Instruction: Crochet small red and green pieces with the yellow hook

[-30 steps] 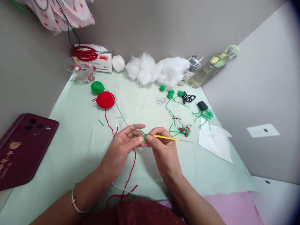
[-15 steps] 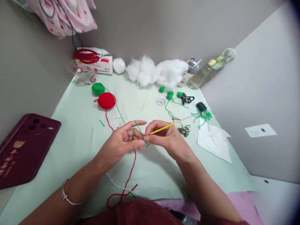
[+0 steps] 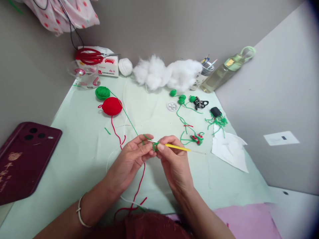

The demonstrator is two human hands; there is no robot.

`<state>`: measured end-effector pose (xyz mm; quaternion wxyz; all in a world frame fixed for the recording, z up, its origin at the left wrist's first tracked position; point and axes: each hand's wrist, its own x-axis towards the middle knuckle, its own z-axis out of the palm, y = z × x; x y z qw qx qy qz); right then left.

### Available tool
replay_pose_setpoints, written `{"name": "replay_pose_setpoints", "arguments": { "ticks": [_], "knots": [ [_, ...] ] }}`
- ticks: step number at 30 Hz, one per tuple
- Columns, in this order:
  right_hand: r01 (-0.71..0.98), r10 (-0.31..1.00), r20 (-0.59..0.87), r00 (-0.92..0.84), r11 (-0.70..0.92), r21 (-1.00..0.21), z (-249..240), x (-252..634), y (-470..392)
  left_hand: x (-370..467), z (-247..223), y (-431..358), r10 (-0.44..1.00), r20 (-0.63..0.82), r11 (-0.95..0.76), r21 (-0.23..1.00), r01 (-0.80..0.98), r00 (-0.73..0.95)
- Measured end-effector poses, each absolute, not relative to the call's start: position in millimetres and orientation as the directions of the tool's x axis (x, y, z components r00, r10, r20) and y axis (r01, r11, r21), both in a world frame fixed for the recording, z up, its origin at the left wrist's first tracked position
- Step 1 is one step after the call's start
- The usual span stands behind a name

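Observation:
My left hand (image 3: 133,154) pinches a small green crocheted piece (image 3: 155,146), with green yarn over its fingers. That yarn runs back to the green ball (image 3: 102,93). In my right hand (image 3: 173,159) is a crochet hook with a yellow handle (image 3: 178,147); its metal tip points left, above the green piece, and the right fingertips touch the piece's right side. Both hands are close together over the table's middle. A red yarn ball (image 3: 112,106) sits beyond my left hand, and its strand passes beneath that hand towards the front edge.
White stuffing (image 3: 152,73), a white yarn ball (image 3: 125,67), red scissors on a box (image 3: 109,67), a pen cup (image 3: 203,78) and a bottle (image 3: 223,74) line the back. Green crocheted pieces (image 3: 181,99) and white paper (image 3: 229,150) are at right, a phone (image 3: 27,159) at left.
My fingers have drawn in around the green piece, which shows more now. The hook has turned, its handle now sloping down to the right. The camera view has shifted slightly.

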<state>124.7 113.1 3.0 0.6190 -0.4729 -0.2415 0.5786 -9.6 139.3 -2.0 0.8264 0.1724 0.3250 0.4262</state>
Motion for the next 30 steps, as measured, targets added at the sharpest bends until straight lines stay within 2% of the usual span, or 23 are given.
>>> {"name": "replay_pose_setpoints", "arguments": {
  "ticks": [5, 8, 11, 16, 20, 22, 26, 30],
  "knots": [
    [-0.317, 0.979, -0.19, 0.073, -0.158, -0.935, 6.5, 145.1, 119.5, -24.3, -2.1, 150.4, 0.853, -0.303, 0.478, 0.782, -0.401, 0.425],
    [-0.222, 0.983, -0.181, -0.034, -0.184, -0.958, 11.1, 156.4, 123.9, -30.5, -2.2, 153.8, 0.822, -0.265, 0.458, 0.834, -0.308, 0.504],
    [-0.217, 0.983, -0.17, -0.062, -0.18, -0.96, 13.7, 159.2, 126.0, -30.3, -2.0, 150.8, 0.797, -0.256, 0.462, 0.841, -0.28, 0.547],
    [-0.334, 0.985, -0.159, 0.069, -0.128, -0.934, 6.0, 145.3, 119.2, -22.0, 1.9, 141.1, 0.868, -0.276, 0.449, 0.79, -0.417, 0.412],
    [-0.41, 0.964, -0.196, 0.18, -0.108, -0.906, -3.3, 133.9, 108.1, -20.2, 0.3, 140.5, 0.832, -0.34, 0.521, 0.749, -0.408, 0.438],
    [-0.382, 0.956, -0.196, 0.218, -0.101, -0.919, -5.3, 132.7, 104.4, -20.6, -1.2, 141.8, 0.824, -0.337, 0.518, 0.775, -0.363, 0.456],
    [-0.274, 0.963, -0.129, 0.239, -0.061, -0.96, -5.2, 136.2, 102.6, -20.4, 0.6, 143.0, 0.868, -0.257, 0.408, 0.857, -0.316, 0.424],
    [-0.24, 0.96, -0.086, 0.265, -0.021, -0.97, -6.0, 137.9, 102.5, -19.8, 5.1, 142.6, 0.873, -0.256, 0.39, 0.877, -0.279, 0.415]
  ]
}}
